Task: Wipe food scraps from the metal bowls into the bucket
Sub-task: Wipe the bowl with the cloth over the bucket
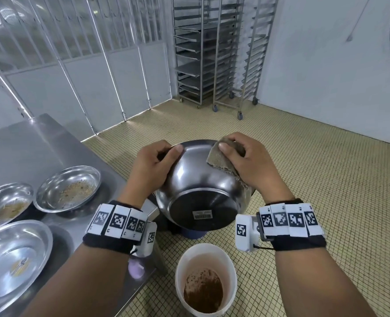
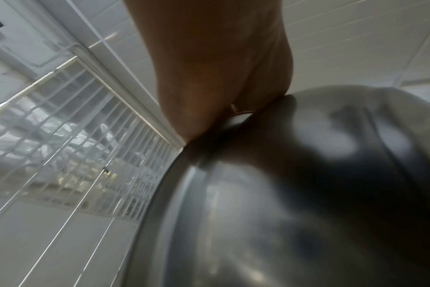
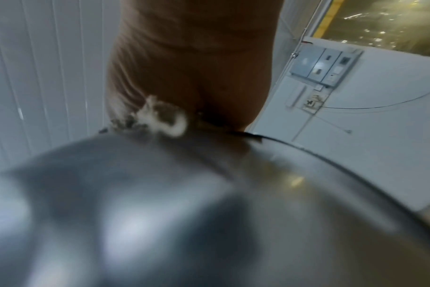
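Leftmost, along the lower left of the head view, a brushed steel table (image 1: 29,143) carries three shallow round metal dishes: a clean one (image 1: 11,259) at the bottom edge with a sticker in its well, and two above it, a far-left dish (image 1: 5,205) and a middle dish (image 1: 68,188), both smeared with tan crumbs. Moving right, the left hand (image 1: 154,165) curls over the rim of a deep steel bowl (image 1: 200,181), thumb pressed on the outer wall; the left wrist view shows the same smooth, blurred metal curve (image 2: 307,194) against the palm (image 2: 209,68). At centre frame the bowl is tipped mouth-away, its dark flat base with a barcode label facing the camera, held in the air above a white plastic bucket (image 1: 231,271) at the bottom centre, which holds brown, grainy scraps. Further right, the right hand (image 1: 246,163) grips a coarse, ribbed tan cloth (image 1: 221,161) draped over the bowl's upper right rim, fingers curled round it; its frayed edge (image 3: 160,118) shows in the right wrist view. Both wrists wear black bands with square-patterned white tags. Below lies a floor of small yellowish mosaic tiles (image 1: 326,179); at the upper centre stand two wheeled metal tray racks (image 1: 214,53) before white walls, with barred white panels to the upper left.
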`<control>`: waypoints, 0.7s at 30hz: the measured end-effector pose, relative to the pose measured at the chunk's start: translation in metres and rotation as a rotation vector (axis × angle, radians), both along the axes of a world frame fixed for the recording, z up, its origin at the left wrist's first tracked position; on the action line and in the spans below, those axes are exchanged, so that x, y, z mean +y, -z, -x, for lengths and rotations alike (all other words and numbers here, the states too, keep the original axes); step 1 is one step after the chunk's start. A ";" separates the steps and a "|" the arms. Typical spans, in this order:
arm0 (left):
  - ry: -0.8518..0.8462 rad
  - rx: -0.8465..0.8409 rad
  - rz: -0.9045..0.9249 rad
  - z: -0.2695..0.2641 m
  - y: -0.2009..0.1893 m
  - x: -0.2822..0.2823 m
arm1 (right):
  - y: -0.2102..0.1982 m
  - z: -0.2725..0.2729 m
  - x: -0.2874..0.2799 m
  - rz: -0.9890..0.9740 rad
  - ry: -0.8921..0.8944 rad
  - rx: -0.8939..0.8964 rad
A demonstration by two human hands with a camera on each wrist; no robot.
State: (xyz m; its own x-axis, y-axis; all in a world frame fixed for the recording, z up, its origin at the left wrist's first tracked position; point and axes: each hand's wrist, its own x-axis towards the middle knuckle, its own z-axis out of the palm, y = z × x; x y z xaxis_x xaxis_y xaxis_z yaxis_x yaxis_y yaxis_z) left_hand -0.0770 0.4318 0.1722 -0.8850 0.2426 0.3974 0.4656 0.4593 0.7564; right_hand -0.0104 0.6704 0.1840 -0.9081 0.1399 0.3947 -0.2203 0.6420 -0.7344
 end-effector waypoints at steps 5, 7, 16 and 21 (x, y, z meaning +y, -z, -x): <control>-0.054 -0.052 -0.228 0.008 -0.005 -0.007 | 0.026 -0.004 0.005 0.357 0.054 -0.003; -0.075 -0.100 -0.289 0.010 0.000 -0.008 | 0.040 -0.007 0.005 0.509 0.057 -0.051; 0.013 -0.027 -0.140 -0.009 -0.002 0.013 | 0.005 0.002 0.003 0.003 0.021 0.009; -0.098 -0.124 -0.408 0.006 0.000 -0.005 | 0.022 -0.012 0.011 0.499 0.050 -0.006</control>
State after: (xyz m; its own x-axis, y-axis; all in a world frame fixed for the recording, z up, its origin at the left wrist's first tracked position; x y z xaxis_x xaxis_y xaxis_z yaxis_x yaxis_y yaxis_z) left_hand -0.0833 0.4265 0.1724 -0.9430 0.0007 0.3328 0.3292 0.1489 0.9324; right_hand 0.0014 0.6809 0.1618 -0.8974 0.3537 0.2637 -0.1933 0.2220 -0.9557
